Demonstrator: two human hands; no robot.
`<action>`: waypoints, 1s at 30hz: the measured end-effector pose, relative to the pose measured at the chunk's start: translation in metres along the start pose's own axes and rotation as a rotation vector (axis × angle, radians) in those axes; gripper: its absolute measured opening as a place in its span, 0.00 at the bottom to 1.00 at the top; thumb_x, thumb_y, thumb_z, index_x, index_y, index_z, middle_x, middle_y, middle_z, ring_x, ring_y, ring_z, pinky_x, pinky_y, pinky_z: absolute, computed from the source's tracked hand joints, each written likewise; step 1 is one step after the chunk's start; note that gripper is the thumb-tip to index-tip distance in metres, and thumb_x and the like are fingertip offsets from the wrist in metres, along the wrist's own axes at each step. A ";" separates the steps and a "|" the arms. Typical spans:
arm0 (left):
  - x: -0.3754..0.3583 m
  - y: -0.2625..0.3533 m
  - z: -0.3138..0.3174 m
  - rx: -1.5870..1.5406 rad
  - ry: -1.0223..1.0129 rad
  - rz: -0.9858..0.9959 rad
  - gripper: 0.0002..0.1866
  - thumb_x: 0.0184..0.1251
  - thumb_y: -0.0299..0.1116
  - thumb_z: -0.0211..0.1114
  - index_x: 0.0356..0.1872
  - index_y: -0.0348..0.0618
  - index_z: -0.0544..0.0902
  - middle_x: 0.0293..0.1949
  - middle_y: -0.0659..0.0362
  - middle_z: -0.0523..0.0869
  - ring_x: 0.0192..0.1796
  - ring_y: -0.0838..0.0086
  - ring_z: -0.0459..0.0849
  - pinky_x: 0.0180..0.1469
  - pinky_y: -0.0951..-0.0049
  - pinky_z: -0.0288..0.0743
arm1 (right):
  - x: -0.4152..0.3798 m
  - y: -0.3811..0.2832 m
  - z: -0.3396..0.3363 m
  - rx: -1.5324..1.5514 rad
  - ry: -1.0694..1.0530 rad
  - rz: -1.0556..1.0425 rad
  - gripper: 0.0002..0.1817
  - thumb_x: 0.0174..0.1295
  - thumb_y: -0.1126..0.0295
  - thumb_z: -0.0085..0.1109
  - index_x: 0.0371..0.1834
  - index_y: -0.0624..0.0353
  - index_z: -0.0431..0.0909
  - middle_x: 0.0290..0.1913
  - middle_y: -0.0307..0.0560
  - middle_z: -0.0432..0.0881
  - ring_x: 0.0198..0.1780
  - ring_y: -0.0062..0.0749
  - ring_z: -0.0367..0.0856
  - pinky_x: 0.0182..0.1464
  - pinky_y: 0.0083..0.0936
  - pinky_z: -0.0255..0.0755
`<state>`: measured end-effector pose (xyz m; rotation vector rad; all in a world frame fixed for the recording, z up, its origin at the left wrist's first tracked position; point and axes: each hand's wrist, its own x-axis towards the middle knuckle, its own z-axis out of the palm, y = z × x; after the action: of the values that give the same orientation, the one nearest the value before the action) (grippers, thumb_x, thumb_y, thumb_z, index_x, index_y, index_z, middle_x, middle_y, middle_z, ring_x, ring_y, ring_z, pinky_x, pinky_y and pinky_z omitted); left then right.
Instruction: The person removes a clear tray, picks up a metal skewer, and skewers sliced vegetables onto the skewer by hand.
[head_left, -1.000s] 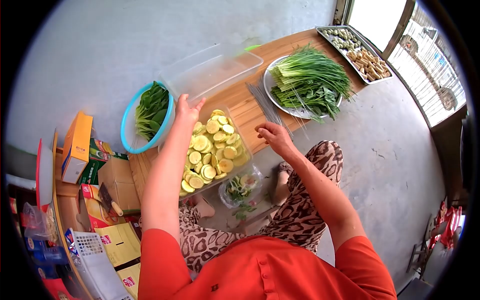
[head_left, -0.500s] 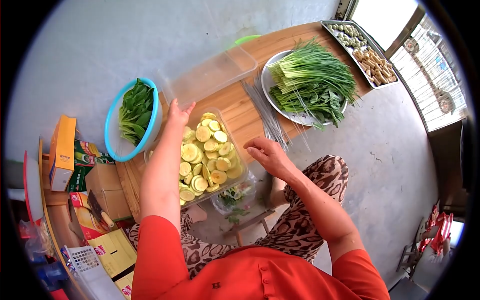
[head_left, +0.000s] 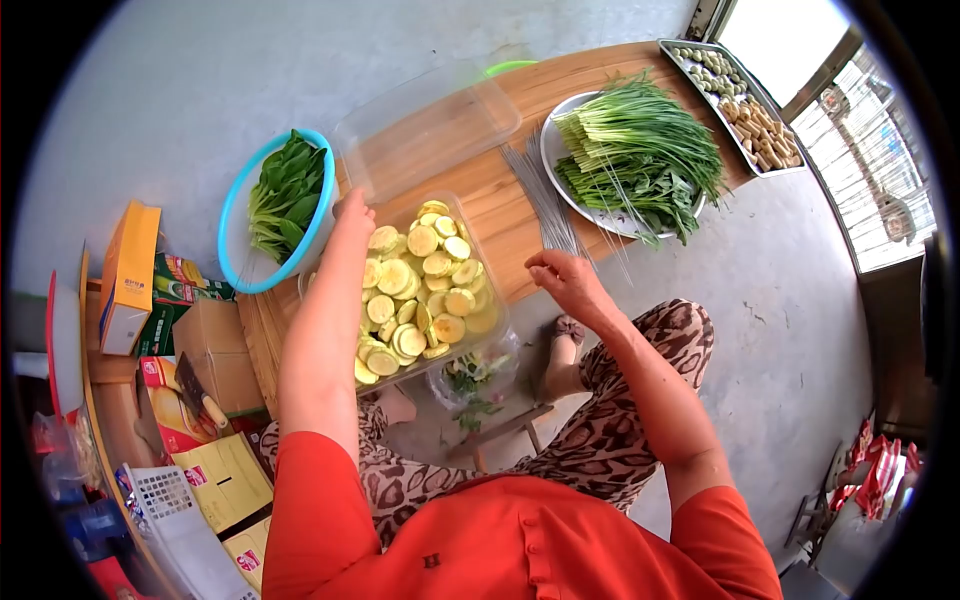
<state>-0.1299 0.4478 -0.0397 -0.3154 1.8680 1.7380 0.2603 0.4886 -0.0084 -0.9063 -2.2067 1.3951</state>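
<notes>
My left hand [head_left: 353, 210] is over the left side of a clear plastic box [head_left: 492, 345] of sliced zucchini [head_left: 398, 275], near the corner of an upper clear plastic lid or tray [head_left: 430, 125]. Its fingers are drawn together; whatever they hold is hidden. Right of the box, my right hand [head_left: 568, 283] has thumb and fingertips pinched, but anything between them is too small to make out. Close beyond it, a bundle of thin metal skewers [head_left: 548, 205] lies on the wooden table [head_left: 490, 195].
A blue-rimmed basin [head_left: 226, 240] of leafy greens [head_left: 290, 190] stands left. Further right are a white plate [head_left: 551, 150] heaped with chives and leaves [head_left: 640, 150], and a metal tray [head_left: 668, 62] of skewer foods. A plastic bag [head_left: 480, 372] of scraps sits below; cardboard boxes [head_left: 210, 350] stand left.
The view has shifted, moving the table items up and slightly right. My left hand's spread fingers have drawn together, and it sits lower against the box. My right hand has shifted right in view, still pinched.
</notes>
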 end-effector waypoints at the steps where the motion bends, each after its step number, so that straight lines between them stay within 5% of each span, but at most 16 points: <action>1: -0.013 0.002 -0.006 -0.001 0.008 0.001 0.32 0.61 0.27 0.61 0.67 0.41 0.62 0.61 0.43 0.68 0.61 0.53 0.71 0.58 0.61 0.71 | 0.001 0.004 -0.001 -0.048 0.045 -0.005 0.11 0.60 0.66 0.56 0.40 0.60 0.80 0.36 0.54 0.82 0.40 0.48 0.81 0.43 0.36 0.73; 3: -0.043 0.001 -0.025 -0.049 -0.202 0.180 0.30 0.66 0.27 0.59 0.68 0.42 0.60 0.68 0.48 0.62 0.71 0.50 0.58 0.66 0.54 0.62 | 0.001 0.008 -0.004 -0.258 0.156 0.004 0.11 0.59 0.64 0.55 0.39 0.58 0.80 0.35 0.53 0.83 0.40 0.50 0.81 0.42 0.39 0.73; 9: -0.152 -0.020 -0.134 0.020 -0.639 0.252 0.24 0.71 0.33 0.55 0.64 0.33 0.64 0.65 0.47 0.68 0.65 0.59 0.70 0.63 0.63 0.66 | 0.019 0.062 0.001 -0.787 0.178 0.131 0.12 0.59 0.62 0.55 0.37 0.60 0.74 0.30 0.60 0.82 0.36 0.56 0.81 0.39 0.46 0.73; 17: -0.223 -0.089 -0.246 -0.088 -0.503 0.142 0.17 0.72 0.33 0.53 0.57 0.34 0.72 0.51 0.51 0.80 0.53 0.63 0.81 0.55 0.67 0.74 | 0.050 0.077 0.011 -0.975 0.158 0.124 0.08 0.57 0.71 0.50 0.34 0.62 0.78 0.33 0.57 0.84 0.37 0.50 0.85 0.38 0.39 0.78; 27: -0.239 -0.115 -0.241 0.121 -0.481 0.196 0.15 0.72 0.32 0.52 0.53 0.34 0.76 0.46 0.53 0.82 0.45 0.70 0.84 0.48 0.73 0.75 | 0.055 0.065 0.001 -0.743 0.093 0.343 0.14 0.55 0.61 0.50 0.38 0.52 0.82 0.40 0.53 0.84 0.47 0.52 0.80 0.48 0.43 0.73; 30: -0.237 -0.119 -0.235 0.189 -0.511 0.222 0.15 0.72 0.33 0.51 0.54 0.35 0.75 0.45 0.55 0.82 0.44 0.72 0.83 0.48 0.75 0.75 | 0.054 0.067 -0.003 -0.531 0.052 0.327 0.11 0.55 0.64 0.56 0.34 0.60 0.80 0.33 0.52 0.83 0.32 0.38 0.81 0.33 0.33 0.74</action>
<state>0.0698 0.1568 -0.0105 0.3906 1.7057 1.5704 0.2444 0.5485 -0.0682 -1.5198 -2.5181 0.8878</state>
